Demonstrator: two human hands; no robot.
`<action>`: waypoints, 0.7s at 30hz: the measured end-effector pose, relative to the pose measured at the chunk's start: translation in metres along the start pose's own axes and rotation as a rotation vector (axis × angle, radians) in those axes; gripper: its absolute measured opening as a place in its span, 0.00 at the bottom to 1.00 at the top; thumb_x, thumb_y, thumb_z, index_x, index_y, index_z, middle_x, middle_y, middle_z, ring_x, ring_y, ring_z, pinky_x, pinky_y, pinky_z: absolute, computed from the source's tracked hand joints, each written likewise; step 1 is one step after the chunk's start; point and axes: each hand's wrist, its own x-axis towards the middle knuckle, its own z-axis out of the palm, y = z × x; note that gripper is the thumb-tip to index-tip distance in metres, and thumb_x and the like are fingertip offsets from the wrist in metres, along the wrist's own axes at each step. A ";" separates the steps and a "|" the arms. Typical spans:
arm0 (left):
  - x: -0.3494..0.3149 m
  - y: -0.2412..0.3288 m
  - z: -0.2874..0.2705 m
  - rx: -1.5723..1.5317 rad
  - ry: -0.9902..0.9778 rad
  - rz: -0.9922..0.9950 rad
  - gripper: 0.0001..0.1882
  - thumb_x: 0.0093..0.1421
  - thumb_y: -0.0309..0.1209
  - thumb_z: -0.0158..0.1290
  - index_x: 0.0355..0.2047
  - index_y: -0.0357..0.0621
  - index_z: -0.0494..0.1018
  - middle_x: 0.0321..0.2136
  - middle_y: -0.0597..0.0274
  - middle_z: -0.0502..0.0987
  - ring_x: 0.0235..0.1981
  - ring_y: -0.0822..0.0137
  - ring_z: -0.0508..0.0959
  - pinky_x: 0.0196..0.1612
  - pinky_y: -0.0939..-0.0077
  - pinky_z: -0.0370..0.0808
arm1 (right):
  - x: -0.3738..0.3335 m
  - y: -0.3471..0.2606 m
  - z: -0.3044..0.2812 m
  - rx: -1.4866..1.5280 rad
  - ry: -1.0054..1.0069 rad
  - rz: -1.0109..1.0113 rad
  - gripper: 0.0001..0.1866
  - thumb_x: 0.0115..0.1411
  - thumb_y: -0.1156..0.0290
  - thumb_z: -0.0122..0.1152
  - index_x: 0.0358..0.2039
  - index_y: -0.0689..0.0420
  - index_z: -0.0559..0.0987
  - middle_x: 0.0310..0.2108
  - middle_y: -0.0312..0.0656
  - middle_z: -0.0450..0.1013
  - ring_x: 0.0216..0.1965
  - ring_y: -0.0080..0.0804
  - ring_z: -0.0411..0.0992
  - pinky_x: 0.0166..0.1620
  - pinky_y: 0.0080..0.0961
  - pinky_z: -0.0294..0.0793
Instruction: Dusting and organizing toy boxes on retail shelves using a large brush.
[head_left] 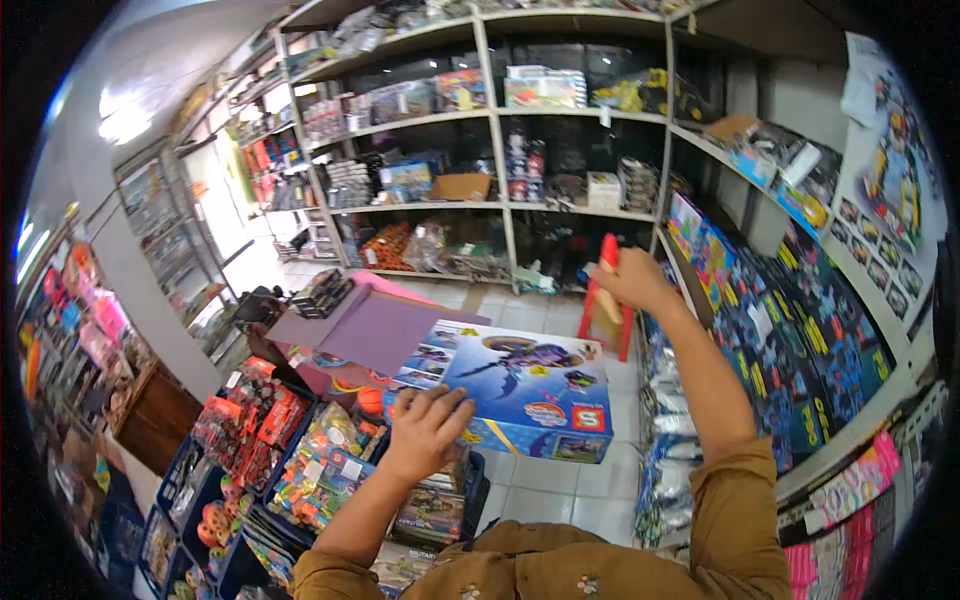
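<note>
A large blue toy box (pixel 530 390) with a dragon-like toy pictured on its top lies in front of me, its near side also showing. My left hand (pixel 430 425) rests on the box's near left corner, fingers stretched out over the top and edge. Beyond the far right corner, my right hand (pixel 632 278) is raised, its fingers wrapped round a brush-like tool (pixel 609 250). The tool has a red upper end and a tan lower part, which hangs apart from the box; its exact kind is unclear.
A purple board (pixel 365 325) lies beyond the box on the left. Blue crates (pixel 262 490) of packaged toys stand nearer left. A red stool (pixel 625 335) is behind the right hand. Stocked shelves (pixel 410 208) line the back; large dark boxes (pixel 790 330) stand along the right.
</note>
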 end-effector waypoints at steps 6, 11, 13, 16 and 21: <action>0.003 0.004 0.012 -0.027 0.018 0.082 0.27 0.35 0.29 0.54 0.42 0.49 0.70 0.44 0.63 0.73 0.44 0.61 0.71 0.45 0.60 0.60 | -0.014 -0.069 0.028 0.467 -0.265 -0.146 0.17 0.48 0.56 0.62 0.23 0.60 0.77 0.18 0.43 0.74 0.18 0.31 0.73 0.24 0.29 0.72; -0.006 0.008 0.020 -0.063 -0.079 0.054 0.28 0.34 0.29 0.54 0.42 0.48 0.70 0.44 0.62 0.72 0.44 0.61 0.71 0.46 0.60 0.60 | -0.037 -0.105 0.009 1.098 -0.800 -0.136 0.14 0.55 0.59 0.59 0.28 0.58 0.78 0.17 0.34 0.72 0.16 0.16 0.68 0.19 0.15 0.64; -0.007 0.009 0.019 -0.070 -0.080 0.020 0.29 0.33 0.30 0.55 0.42 0.48 0.70 0.44 0.62 0.72 0.45 0.60 0.71 0.46 0.60 0.60 | -0.034 -0.091 0.009 1.032 -0.754 -0.129 0.13 0.55 0.60 0.58 0.27 0.57 0.79 0.16 0.34 0.71 0.15 0.16 0.68 0.19 0.15 0.64; -0.007 0.006 0.017 -0.037 -0.044 0.022 0.31 0.31 0.30 0.56 0.42 0.46 0.70 0.43 0.61 0.72 0.45 0.59 0.70 0.46 0.59 0.60 | -0.018 -0.033 0.030 0.728 -0.556 0.046 0.13 0.53 0.59 0.60 0.25 0.57 0.79 0.17 0.35 0.72 0.16 0.20 0.70 0.20 0.18 0.67; -0.014 -0.003 0.023 -0.196 -0.052 -0.258 0.31 0.31 0.29 0.60 0.42 0.42 0.69 0.39 0.56 0.72 0.41 0.53 0.71 0.44 0.58 0.63 | -0.023 0.025 0.016 0.086 -0.100 0.091 0.16 0.50 0.58 0.60 0.23 0.61 0.78 0.19 0.39 0.74 0.18 0.27 0.73 0.21 0.23 0.71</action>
